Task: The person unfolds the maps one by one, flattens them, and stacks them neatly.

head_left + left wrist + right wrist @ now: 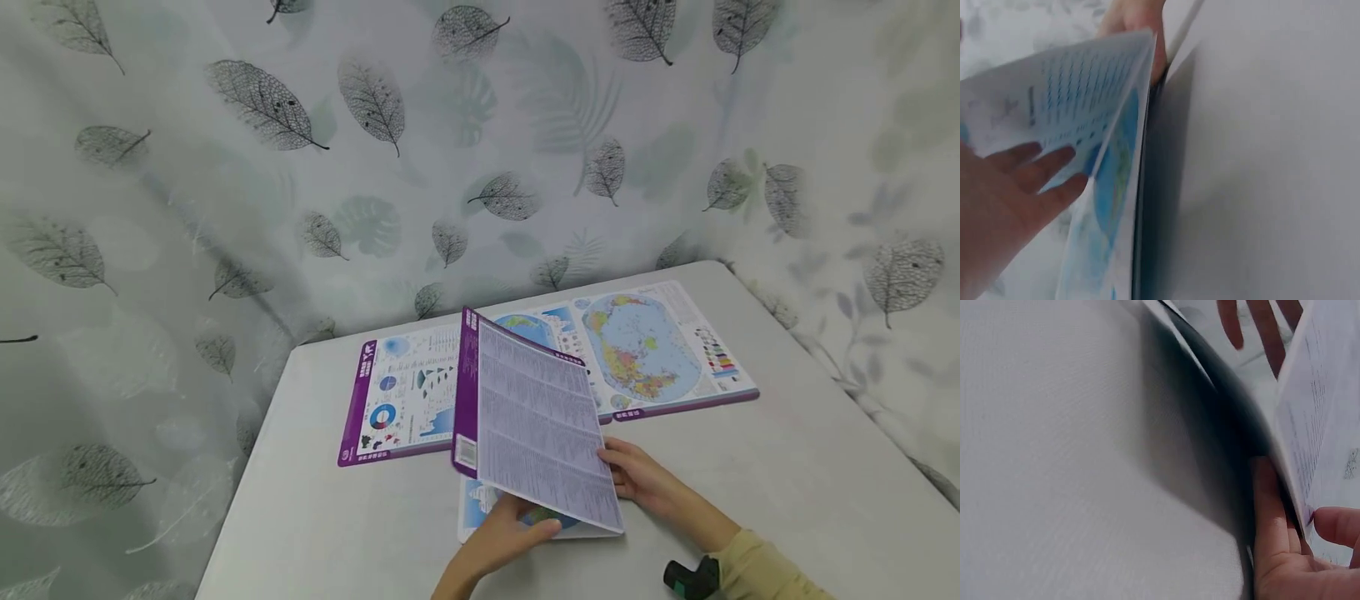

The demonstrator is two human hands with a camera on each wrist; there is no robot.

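A folded map [543,425] with a purple strip along one side and panels of small text stands partly open at the table's front middle. Blue map printing shows inside its fold. My right hand [641,477] pinches the map's right edge; in the right wrist view the thumb [1338,526] is on the text side and the fingers [1270,515] lie behind. My left hand [498,533] reaches in at the near opening of the fold. In the left wrist view its fingers [1044,169] are spread and nearly straight, close to the inner printed face.
Behind the folded map lie two flat printed sheets with purple borders: one with charts [405,392] at left, one with a world map [645,346] at right. They rest on a white table [300,508]. Leaf-patterned curtain [480,150] hangs behind and at both sides.
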